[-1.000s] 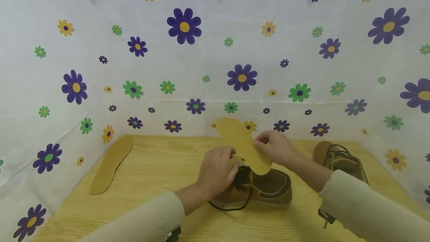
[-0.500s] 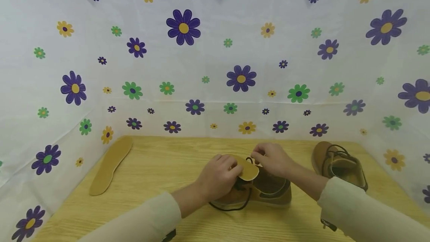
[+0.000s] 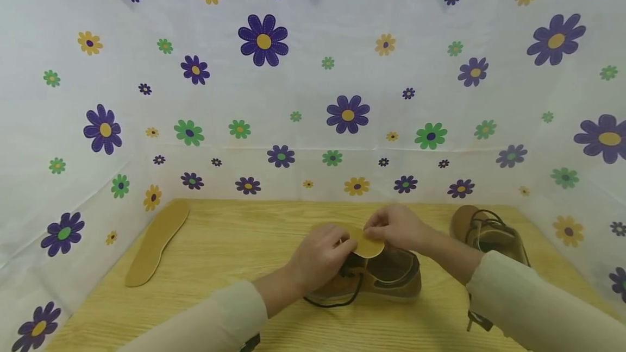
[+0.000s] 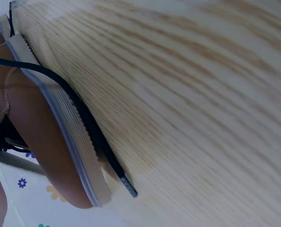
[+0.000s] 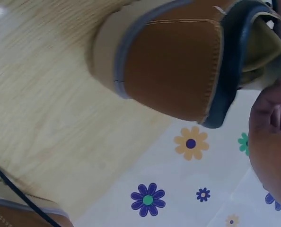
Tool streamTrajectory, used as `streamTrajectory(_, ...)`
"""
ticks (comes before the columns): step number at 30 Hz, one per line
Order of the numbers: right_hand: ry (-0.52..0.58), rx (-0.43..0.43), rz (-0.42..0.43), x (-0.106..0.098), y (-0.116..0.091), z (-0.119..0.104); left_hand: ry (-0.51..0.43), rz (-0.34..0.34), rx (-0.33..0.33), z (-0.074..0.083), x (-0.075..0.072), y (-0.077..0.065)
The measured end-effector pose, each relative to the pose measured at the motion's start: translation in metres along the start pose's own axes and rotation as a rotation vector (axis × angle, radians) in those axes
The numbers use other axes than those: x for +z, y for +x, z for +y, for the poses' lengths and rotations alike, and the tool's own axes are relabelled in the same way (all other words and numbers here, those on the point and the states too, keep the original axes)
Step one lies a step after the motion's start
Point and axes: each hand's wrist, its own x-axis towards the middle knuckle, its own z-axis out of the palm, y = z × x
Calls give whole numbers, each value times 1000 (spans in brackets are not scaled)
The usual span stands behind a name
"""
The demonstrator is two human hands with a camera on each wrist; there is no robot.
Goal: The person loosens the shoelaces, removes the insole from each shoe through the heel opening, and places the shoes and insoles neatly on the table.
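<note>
A tan insole [image 3: 368, 246] lies tilted over the brown lace-up shoe [image 3: 398, 288], its rounded near end above the shoe's opening. My left hand [image 3: 318, 258] grips the insole from the left, over the laces, and covers its middle. From the right, my right hand [image 3: 400, 227] pinches its edge between thumb and fingers. In the right wrist view, the shoe's heel [image 5: 173, 71] faces the camera, and the right hand [image 5: 272, 116] reaches in beside the dark collar. The left wrist view shows the shoe's side [image 4: 46, 142] and a loose dark lace [image 4: 91, 123] hanging to the table.
A second insole [image 3: 157, 243] lies at the table's left edge. Another brown shoe [image 3: 494, 235] stands at the right, partly behind the right sleeve. A flower-printed white cloth [image 3: 313, 91] encloses the back and sides of the wooden table [image 3: 235, 249].
The insole came down from upright above the shoe to lie low over its opening. My right hand let go of it, lowered to the laces, and now pinches its edge again.
</note>
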Motion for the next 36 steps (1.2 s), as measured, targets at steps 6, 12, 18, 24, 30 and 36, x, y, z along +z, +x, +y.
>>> streamTrajectory(6,-35,39,187,-7,7,5,-30,-45,-109,-2,-1,-6)
streamTrajectory(12,-226,-43,185,-8,0,17,-8,-114,-130,-8,-1,-15)
streamTrajectory(18,-417,-248,-29,-1,-6,22,-6,-230,-204,-23,3,-17)
streamTrajectory(24,-583,-301,-141,9,-9,30,-36,-460,-233,-31,11,-6)
streamTrajectory(30,-590,-363,-81,17,-13,41,-39,-596,-166,-36,27,7)
streamTrajectory(36,-595,-386,-17,24,-10,42,-33,-513,-24,-42,36,2)
